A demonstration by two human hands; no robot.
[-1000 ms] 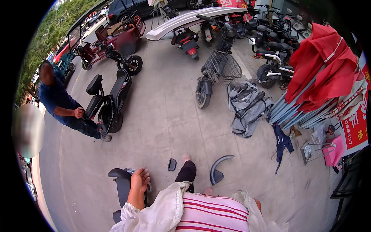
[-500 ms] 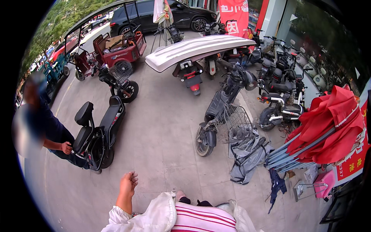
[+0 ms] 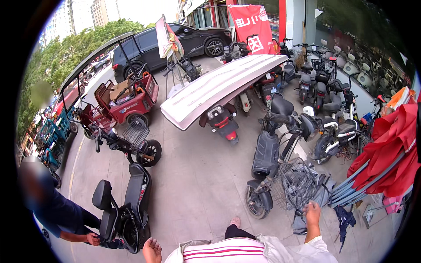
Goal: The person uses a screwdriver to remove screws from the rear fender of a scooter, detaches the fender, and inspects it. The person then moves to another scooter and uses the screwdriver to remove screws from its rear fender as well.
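My left hand (image 3: pixel 152 250) is at the lower centre, fingers loosely bent and apart, holding nothing, right of a black electric scooter (image 3: pixel 136 199). My right hand (image 3: pixel 312 218) is raised at lower right, loosely open and empty, in front of a wire basket (image 3: pixel 291 182) on a dark scooter (image 3: pixel 266 153); whether it touches anything is unclear. Behind the basket lies grey sheeting (image 3: pixel 324 195). Another person (image 3: pixel 52 215) in a dark blue top is beside the left scooter, a hand (image 3: pixel 92 239) near its rear.
A long white panel (image 3: pixel 219 90) rests across scooters. A red cargo tricycle (image 3: pixel 131 103) and black car (image 3: pixel 193 44) stand behind. Folded red canopies on poles (image 3: pixel 386 153) lean at right by more scooters. Paved ground (image 3: pixel 193 188) runs between the two nearer scooters.
The view has tilted up, showing more street and shopfront, and the scooters appear lower and closer. My right hand has come into view; my left hand sits lower in the picture.
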